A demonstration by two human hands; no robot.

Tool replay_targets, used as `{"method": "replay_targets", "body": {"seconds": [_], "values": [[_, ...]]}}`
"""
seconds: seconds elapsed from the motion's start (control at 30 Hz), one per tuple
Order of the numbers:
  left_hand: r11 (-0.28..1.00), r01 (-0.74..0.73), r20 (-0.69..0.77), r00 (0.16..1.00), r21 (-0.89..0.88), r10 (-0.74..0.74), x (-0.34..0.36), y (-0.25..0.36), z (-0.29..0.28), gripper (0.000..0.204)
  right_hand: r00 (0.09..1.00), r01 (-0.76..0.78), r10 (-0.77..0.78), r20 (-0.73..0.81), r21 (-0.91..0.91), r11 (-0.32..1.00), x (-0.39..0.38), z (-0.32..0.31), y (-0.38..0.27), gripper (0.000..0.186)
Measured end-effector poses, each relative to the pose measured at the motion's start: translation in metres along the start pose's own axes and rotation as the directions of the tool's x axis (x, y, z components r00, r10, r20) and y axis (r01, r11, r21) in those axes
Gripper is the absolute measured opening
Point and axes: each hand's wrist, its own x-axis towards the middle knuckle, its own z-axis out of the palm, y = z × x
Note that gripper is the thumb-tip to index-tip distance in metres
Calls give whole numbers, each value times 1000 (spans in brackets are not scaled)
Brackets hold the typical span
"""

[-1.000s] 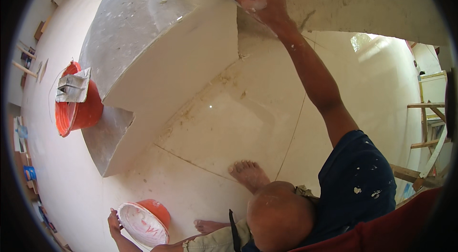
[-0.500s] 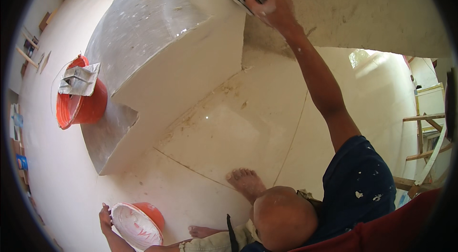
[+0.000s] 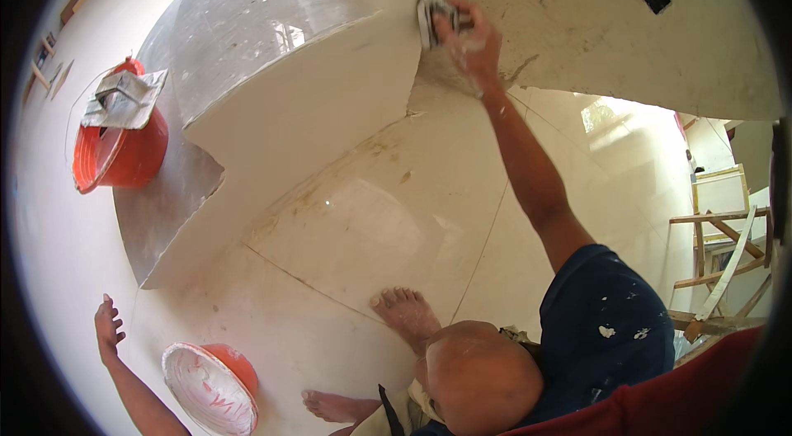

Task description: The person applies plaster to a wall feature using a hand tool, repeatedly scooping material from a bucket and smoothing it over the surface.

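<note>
My right hand (image 3: 477,44) reaches up with its fingers closed round a plaster-smeared trowel (image 3: 431,21). The trowel's blade is against the white plastered edge, where the smooth white face (image 3: 330,94) meets the rougher grey-beige wall (image 3: 577,32). White plaster is smeared on that hand. At the lower left, my left hand (image 3: 108,327) is held out with nothing in it, fingers apart. Just below and to the right of it is an orange bucket (image 3: 235,366), tilted toward me, its inside coated with white plaster. The left hand is apart from this bucket.
A second orange bucket (image 3: 136,157) stands at the left with a flat, plaster-covered trowel (image 3: 124,99) across its rim. Beside it is a grey curved slab (image 3: 223,32). My bare feet (image 3: 406,312) are on the pale tiled floor. A wooden trestle (image 3: 722,263) stands at the right.
My right hand and the trowel have moved a little down along the plastered edge. My left hand has come away from the near bucket's rim, out to the left and upward.
</note>
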Motion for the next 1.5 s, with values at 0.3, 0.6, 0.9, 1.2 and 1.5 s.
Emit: {"method": "replay_targets", "body": {"seconds": [0.3, 0.6, 0.9, 1.2, 1.5], "values": [[954, 269, -17, 962, -132, -273, -44, -147, -9, 71, 955, -233, 281, -98, 339, 911, -28, 19, 4, 40], [895, 380, 73, 925, -234, -373, -59, -189, 44, 68, 973, -200, 198, 116, -1, 980, -65, 16, 44, 43], [874, 409, 76, 912, -263, -404, -56, -191, 37, 65, 983, -89, 124, -134, 240, 967, -22, 35, 7, 42], [859, 418, 91, 907, -296, -410, -53, -188, 42, 61, 876, -473, 455, 160, 100, 875, -148, 64, 68, 52], [858, 449, 89, 893, -249, -442, -79, -199, 40, 63, 885, -402, 460, -68, 384, 831, -78, 67, 47, 51]]}}
